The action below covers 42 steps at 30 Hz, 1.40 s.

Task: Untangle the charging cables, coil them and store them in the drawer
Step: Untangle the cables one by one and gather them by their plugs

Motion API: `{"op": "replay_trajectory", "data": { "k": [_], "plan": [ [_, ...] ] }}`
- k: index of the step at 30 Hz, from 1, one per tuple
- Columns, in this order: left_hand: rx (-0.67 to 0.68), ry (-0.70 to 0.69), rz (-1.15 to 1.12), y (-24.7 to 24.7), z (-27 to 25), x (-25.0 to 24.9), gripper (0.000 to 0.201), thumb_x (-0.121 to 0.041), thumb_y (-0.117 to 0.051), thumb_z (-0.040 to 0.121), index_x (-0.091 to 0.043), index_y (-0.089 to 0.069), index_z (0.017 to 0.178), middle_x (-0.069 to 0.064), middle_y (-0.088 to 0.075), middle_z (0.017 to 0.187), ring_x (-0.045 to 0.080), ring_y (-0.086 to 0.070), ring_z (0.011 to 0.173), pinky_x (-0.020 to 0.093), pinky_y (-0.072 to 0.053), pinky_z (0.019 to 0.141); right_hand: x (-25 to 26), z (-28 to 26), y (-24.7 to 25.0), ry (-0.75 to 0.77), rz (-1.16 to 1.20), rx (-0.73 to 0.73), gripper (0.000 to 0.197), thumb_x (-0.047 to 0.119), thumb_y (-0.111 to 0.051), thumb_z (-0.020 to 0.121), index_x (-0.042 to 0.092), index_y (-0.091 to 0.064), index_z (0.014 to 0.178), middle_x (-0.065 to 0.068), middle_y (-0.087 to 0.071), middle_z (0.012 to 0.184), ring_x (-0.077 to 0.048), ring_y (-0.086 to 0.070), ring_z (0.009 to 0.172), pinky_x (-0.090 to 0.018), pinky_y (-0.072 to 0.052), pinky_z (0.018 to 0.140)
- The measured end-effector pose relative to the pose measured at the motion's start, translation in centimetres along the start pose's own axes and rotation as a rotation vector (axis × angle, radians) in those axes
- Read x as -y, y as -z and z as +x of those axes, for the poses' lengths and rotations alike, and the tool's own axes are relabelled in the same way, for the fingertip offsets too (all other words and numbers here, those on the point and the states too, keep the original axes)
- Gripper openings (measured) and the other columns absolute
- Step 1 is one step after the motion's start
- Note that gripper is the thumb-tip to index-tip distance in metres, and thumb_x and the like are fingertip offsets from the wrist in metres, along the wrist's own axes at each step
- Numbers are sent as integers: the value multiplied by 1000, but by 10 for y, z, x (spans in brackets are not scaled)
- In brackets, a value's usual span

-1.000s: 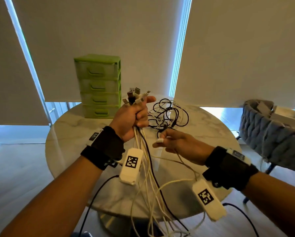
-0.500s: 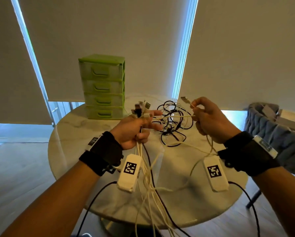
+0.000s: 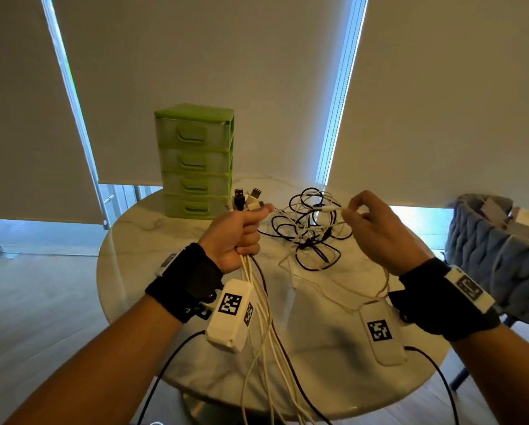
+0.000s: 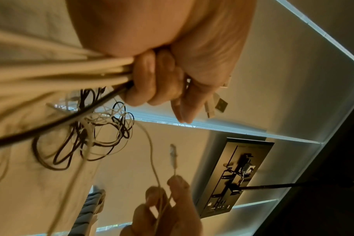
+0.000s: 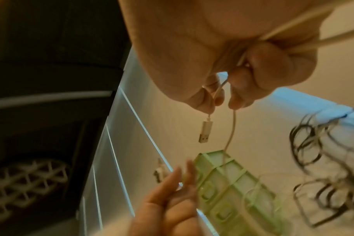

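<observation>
My left hand (image 3: 246,230) is fisted round a bundle of cables (image 3: 258,305), mostly white with one black. Their USB plugs (image 3: 246,199) stick up above the fist, and the cords hang down past the table's edge. To its right, my right hand (image 3: 353,211) pinches a thin white cable just behind its USB plug (image 5: 205,132). That plug points toward the left hand. A tangle of black and white cables (image 3: 310,233) lies on the table behind both hands. The green drawer unit (image 3: 196,161) stands at the back left with all its drawers closed.
The round marble table (image 3: 153,240) carries the drawer unit and the tangle. A grey tufted chair (image 3: 496,243) stands close on the right. Roller blinds cover the windows behind. Wrist-camera leads hang from both forearms.
My right hand rose from below the left fist with a white cable end pinched and now holds it out level with the left hand. The left hand kept its grip.
</observation>
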<state>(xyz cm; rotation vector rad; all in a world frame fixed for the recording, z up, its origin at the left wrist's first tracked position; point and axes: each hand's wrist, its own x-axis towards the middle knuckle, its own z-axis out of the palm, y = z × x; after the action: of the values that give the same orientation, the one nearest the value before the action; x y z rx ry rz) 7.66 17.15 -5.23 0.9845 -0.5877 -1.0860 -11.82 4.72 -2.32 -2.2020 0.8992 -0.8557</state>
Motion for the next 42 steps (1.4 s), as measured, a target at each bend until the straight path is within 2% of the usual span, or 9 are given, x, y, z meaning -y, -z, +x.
{"op": "replay_trajectory", "data": {
  "k": [7, 13, 18, 22, 26, 29, 34, 39, 42],
  "plan": [
    [85, -21, -51, -19, 2, 15, 26, -14, -47, 97, -13, -60, 120, -9, -21, 45, 2, -18, 31, 17, -15, 33, 30, -9, -22, -88, 327, 94, 13, 26, -46, 99, 18, -49, 90, -4, -44, 68, -9, -30, 45, -19, -25, 38],
    [116, -28, -114, -22, -1, 19, 27, -24, -58, 82, -17, -59, 108, -9, -22, 42, 2, -19, 31, 16, -16, 32, 30, -13, -35, -62, 385, 161, 14, 28, -47, 99, 20, -52, 89, -5, -36, 64, -12, -26, 46, -26, -21, 43],
    [164, -42, -117, -19, -2, 19, 20, -23, -55, 82, -14, -62, 97, -8, -24, 44, 2, -20, 31, 15, -18, 32, 28, -20, -41, 22, 215, 255, 15, 29, -58, 94, 21, -67, 85, -6, -52, 63, -7, -38, 43, -21, -32, 43],
    [186, 9, -115, -14, -6, 18, 11, -22, -53, 82, -12, -52, 86, -4, -40, 57, 1, -24, 31, 14, -19, 33, 33, -22, -24, 102, -14, 359, 35, 43, -56, 92, 14, -73, 84, -11, -67, 79, -22, -58, 64, -26, -46, 63],
    [234, 54, -52, -14, -10, 14, 14, -21, -47, 90, -11, -57, 89, 3, -63, 74, 3, -31, 34, 15, -21, 36, 43, -13, -9, 193, -19, 197, 23, 37, -53, 96, 28, -69, 109, 9, -68, 96, -5, -62, 88, -22, -47, 74],
    [339, 84, -45, -16, -12, 15, 11, -22, -50, 93, -15, -58, 90, -1, -57, 64, 5, -33, 42, 16, -24, 39, 50, -7, -11, 295, 21, 289, 24, 33, -56, 94, 30, -67, 115, 15, -69, 97, -2, -65, 90, -16, -47, 76],
    [425, 113, -118, -14, -15, 15, 16, -31, -54, 86, -17, -48, 89, -5, -47, 57, 6, -34, 49, 16, -25, 40, 53, 2, -15, 313, 118, 356, 13, 21, -62, 92, 20, -74, 97, 8, -73, 86, -6, -68, 84, -20, -52, 75],
    [483, 179, -72, -13, -15, 14, 20, -30, -58, 84, -14, -65, 94, -7, -40, 52, 6, -22, 54, 13, -26, 36, 61, 4, -16, 356, 163, 256, 7, 17, -66, 88, 20, -73, 87, 6, -73, 80, -5, -68, 76, -13, -52, 69],
    [465, 199, -64, -18, -15, 14, 15, -24, -51, 88, -13, -58, 96, -9, -33, 46, 8, -14, 55, 15, -23, 38, 68, 2, -18, 372, 145, 243, 12, 16, -65, 89, 17, -73, 99, 8, -72, 84, -4, -68, 76, -12, -52, 67]
  ]
}}
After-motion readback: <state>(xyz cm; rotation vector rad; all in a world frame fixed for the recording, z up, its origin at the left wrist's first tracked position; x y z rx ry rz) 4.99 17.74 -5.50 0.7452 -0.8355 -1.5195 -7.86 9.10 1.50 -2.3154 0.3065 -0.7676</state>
